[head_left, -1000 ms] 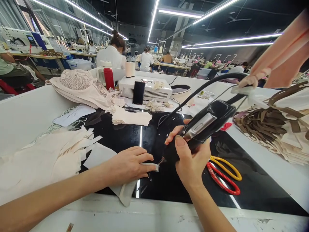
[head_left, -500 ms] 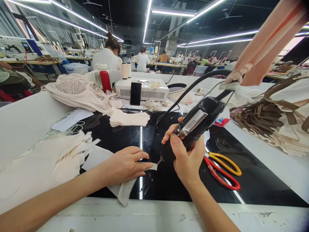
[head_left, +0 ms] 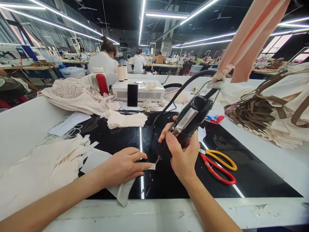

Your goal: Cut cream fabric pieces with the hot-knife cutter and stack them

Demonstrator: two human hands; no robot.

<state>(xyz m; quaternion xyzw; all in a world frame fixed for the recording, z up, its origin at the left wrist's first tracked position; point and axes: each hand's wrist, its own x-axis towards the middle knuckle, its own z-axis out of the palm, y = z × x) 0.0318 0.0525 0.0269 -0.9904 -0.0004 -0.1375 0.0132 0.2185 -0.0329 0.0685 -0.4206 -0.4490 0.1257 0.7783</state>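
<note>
My left hand lies flat on a pale fabric strip, fingers stretched out toward the right; most of the strip is hidden under it. A wider pale fabric piece shows below that hand and hangs over the black sheet's front edge. My right hand is wrapped round a black corded hand tool with a metal plate on its side. Its thin metal tip points down beside the strip's right end; I cannot tell whether they touch. Scissors with red and yellow handles lie right of my right hand.
A glossy black sheet covers the middle worktop. Cream fabric pieces heap at left, brown straps at right. Behind are folded cloth, a phone and a white box. A pink strap hangs above the tool.
The whole view has shifted slightly. My left hand stays flat on the strip, and my right hand still holds the tool with its tip close to the strip's end.
</note>
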